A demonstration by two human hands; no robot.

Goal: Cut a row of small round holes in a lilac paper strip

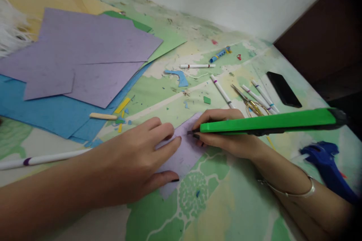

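My right hand (pixel 226 131) is closed around a green utility knife (pixel 266 121), whose tip touches a small piece of purple paper (pixel 185 154). The knife's long body points to the right. My left hand (pixel 144 158) lies on the left part of that paper, fingers spread and pressing it against the patterned tablecloth (pixel 209 211). Part of the paper is hidden beneath the left hand.
Large purple sheets (pixel 90 49) and blue sheets (pixel 56 116) lie at the left. Gold scissors (pixel 251 103), markers (pixel 222 90), a black phone (pixel 283 89) and a blue glue gun (pixel 325 162) are at the right. Paper scraps (pixel 181 77) lie beyond the hands.
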